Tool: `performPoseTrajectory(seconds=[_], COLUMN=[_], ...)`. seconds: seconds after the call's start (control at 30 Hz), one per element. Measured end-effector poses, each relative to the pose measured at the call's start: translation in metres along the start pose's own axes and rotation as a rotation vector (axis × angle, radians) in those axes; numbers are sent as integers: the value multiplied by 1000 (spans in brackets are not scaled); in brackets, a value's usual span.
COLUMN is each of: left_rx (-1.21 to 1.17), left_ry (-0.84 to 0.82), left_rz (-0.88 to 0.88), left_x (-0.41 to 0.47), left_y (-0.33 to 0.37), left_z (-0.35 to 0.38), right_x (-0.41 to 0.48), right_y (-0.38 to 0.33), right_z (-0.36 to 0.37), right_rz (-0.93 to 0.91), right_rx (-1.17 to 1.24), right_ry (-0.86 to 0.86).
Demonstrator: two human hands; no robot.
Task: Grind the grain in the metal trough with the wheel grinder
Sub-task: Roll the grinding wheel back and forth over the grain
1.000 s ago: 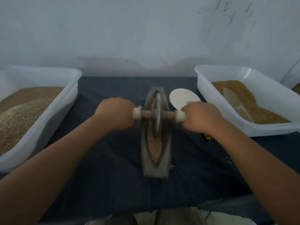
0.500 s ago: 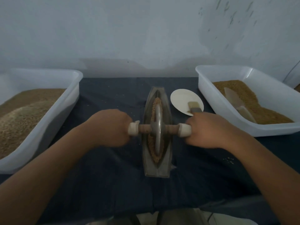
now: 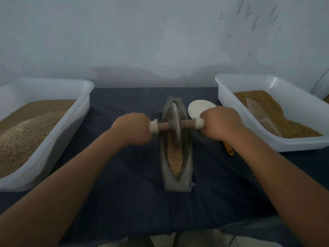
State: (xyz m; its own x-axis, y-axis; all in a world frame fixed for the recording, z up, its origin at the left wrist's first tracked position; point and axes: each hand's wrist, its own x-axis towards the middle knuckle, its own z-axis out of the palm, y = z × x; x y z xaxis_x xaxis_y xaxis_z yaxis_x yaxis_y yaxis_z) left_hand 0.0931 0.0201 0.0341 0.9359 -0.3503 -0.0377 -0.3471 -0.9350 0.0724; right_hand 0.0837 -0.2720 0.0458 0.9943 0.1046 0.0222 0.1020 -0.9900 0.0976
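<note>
Far left there's the left tub (image 3: 58, 148), white plastic and piled with tan granular stuff, same spot as before. It sits on the dark cloth (image 3: 124, 184).

The left hand (image 3: 132, 128) is wrapped tight around the left end of the axle. It's farther out from the body than half a second ago.

The wheel grinder (image 3: 175, 120) has rolled forward. It was around the middle of the metal trough (image 3: 189, 157) and now it stands upright in the far half, close to the far tip. The grain (image 3: 175, 157) in the near half is now uncovered, a pale strip running down to the near point. The trough itself hasn't budged: dead centre on the cloth, long way pointing away from the person.

The plate (image 3: 196, 106), just right of the trough's far end, is now partly covered by the right hand (image 3: 220, 122), which is fisted around the other end of the axle. The brush head that showed on the plate before is hidden. A yellow handle (image 3: 228, 149) pokes out under the right wrist.

The right tub (image 3: 267, 82) is unchanged, with a pale scoop (image 3: 258, 111) lying in its brown fill.
</note>
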Motion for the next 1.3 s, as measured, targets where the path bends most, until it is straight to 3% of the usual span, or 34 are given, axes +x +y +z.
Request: performPoseTrajectory(seconds=[0.23, 0.5, 0.67, 0.8, 1.0, 1.07, 1.17, 1.3], left_rx=[53, 209, 207, 207, 140, 117, 96, 136], left_ry=[-59, 238, 134, 156, 237, 243, 196, 91], left_rz=[131, -30, 59, 177, -62, -99, -62, 90], left_x=[-39, 23, -6, -43, 14, 32, 30, -24], left_y=[0, 16, 13, 2, 3, 3, 4, 4], left_z=[-1, -18, -15, 1, 1, -2, -9, -5], right_x=[-62, 6, -35, -81, -17, 6, 11, -43], right_y=[12, 1, 4, 10, -6, -10, -10, -1], right_z=[0, 17, 14, 5, 2, -1, -7, -14], right_rz=[-106, 120, 46, -57, 55, 105, 122, -36], right_rx=[92, 15, 121, 190, -43, -87, -92, 74], right_ry=[-132, 152, 21, -111, 205, 239, 120, -173])
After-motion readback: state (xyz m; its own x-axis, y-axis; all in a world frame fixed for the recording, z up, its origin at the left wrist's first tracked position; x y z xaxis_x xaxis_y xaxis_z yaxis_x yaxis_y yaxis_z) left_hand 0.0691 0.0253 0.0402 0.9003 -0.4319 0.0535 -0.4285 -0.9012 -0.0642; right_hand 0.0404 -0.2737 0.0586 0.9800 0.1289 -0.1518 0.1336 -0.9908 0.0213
